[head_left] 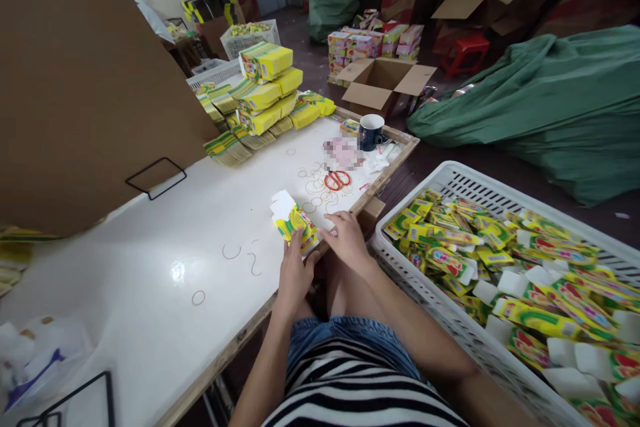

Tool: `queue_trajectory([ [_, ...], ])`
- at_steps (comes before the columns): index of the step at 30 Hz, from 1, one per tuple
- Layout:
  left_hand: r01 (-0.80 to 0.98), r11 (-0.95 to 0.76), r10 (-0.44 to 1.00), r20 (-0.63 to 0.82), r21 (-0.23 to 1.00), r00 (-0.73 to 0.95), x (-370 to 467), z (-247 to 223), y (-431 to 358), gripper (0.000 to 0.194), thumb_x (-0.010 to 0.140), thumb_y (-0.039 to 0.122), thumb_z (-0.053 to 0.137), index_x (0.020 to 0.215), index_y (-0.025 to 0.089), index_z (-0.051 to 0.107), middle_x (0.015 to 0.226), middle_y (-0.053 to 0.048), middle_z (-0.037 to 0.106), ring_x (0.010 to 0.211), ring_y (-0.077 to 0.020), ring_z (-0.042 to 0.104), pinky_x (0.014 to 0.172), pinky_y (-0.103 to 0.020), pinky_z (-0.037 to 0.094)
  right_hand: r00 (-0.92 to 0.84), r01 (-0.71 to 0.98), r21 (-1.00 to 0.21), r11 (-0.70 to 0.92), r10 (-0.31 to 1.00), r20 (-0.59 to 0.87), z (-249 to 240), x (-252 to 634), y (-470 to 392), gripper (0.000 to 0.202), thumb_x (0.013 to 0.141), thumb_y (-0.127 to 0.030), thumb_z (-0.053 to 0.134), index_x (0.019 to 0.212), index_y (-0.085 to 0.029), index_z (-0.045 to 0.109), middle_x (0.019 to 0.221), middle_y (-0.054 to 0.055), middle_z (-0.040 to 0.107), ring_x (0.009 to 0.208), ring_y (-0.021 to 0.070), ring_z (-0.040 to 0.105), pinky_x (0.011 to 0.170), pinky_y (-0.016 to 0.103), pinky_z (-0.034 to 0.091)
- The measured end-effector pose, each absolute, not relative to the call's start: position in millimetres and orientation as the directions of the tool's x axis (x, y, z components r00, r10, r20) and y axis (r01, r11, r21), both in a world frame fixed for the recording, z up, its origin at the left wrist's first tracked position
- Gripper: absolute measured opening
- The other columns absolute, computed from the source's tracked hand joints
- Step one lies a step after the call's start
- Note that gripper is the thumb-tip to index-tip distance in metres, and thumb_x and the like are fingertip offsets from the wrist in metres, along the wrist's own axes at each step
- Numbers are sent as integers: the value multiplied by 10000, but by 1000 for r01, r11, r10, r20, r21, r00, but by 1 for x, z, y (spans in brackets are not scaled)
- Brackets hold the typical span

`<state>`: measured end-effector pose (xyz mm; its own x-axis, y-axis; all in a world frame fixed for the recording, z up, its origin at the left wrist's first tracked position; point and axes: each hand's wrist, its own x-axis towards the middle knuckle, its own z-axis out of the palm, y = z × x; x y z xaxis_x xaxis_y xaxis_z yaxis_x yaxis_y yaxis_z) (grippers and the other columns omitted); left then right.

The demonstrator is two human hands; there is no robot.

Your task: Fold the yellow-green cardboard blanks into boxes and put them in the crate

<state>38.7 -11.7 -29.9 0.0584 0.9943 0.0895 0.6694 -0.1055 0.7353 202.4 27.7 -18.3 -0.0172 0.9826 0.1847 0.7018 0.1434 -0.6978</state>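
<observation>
A small yellow-and-green printed carton [296, 220] lies tilted at the near edge of the white table, its white end flaps open at the far end. My left hand [296, 273] grips its near left side, fingers on top of the printed face. At the carton's right edge is my right hand [346, 240], with its fingertips against the carton and the index finger stretched toward the table. Just beyond the hands lie red-handled scissors [337, 180] among several loose rubber bands [313, 203].
Bundled flat cartons [265, 90] are stacked at the table's far side. A dark mug [371, 132] stands near the far right corner. To my right, a white plastic basket [450, 173] holds many folded cartons. A large cardboard sheet [90, 80] rises at left; an open box [375, 80] sits beyond the table.
</observation>
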Motion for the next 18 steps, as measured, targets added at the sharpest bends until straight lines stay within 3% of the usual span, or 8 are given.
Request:
queue_trajectory([
  [3,643,-97,995,96,759,37,37,-33,-13,563,862,189,550,1410,202,424,1440,-139,506,1375,-303,422,1128,-537,334,-104,718,-684,132,991,82,-17,170,36,308,836,-219,647,1135,-147,665,1068,145,653,1069,294,548,951,417,429],
  [6,612,-86,995,95,786,17,35,-33,-14,555,849,183,566,1392,193,454,1440,-149,503,1361,-306,440,1099,-512,381,-84,682,-723,111,994,73,-12,162,35,289,812,-139,629,1100,-148,651,1075,145,647,1079,294,543,947,420,432],
  [11,448,-123,966,211,885,-152,33,-23,-16,419,854,255,611,1267,198,565,1327,-137,597,1274,-278,532,1095,-477,385,59,359,-931,67,994,94,-19,167,33,150,808,-143,590,949,-161,636,948,98,671,943,243,605,872,386,477],
  [13,265,-156,926,234,952,-296,30,-16,-14,404,857,331,635,1234,199,577,1300,-129,615,1257,-250,546,1099,-439,384,68,254,-966,50,995,70,-24,171,31,136,848,-219,565,961,-162,614,881,71,683,794,200,628,747,331,511],
  [15,-4,-128,932,119,992,-341,27,-10,-11,447,816,415,686,1199,202,599,1239,-115,658,1188,-232,600,1057,-396,432,51,89,-996,27,998,32,-27,175,25,187,848,-299,593,981,-168,601,858,54,694,727,174,632,685,296,516],
  [18,-347,39,987,-89,937,-130,27,-1,-5,463,722,500,756,1067,202,676,1101,-80,727,1044,-218,676,963,-346,503,-30,-196,-979,-54,998,-49,-29,180,14,262,795,-389,684,951,-188,620,832,32,710,745,169,651,706,288,521],
])
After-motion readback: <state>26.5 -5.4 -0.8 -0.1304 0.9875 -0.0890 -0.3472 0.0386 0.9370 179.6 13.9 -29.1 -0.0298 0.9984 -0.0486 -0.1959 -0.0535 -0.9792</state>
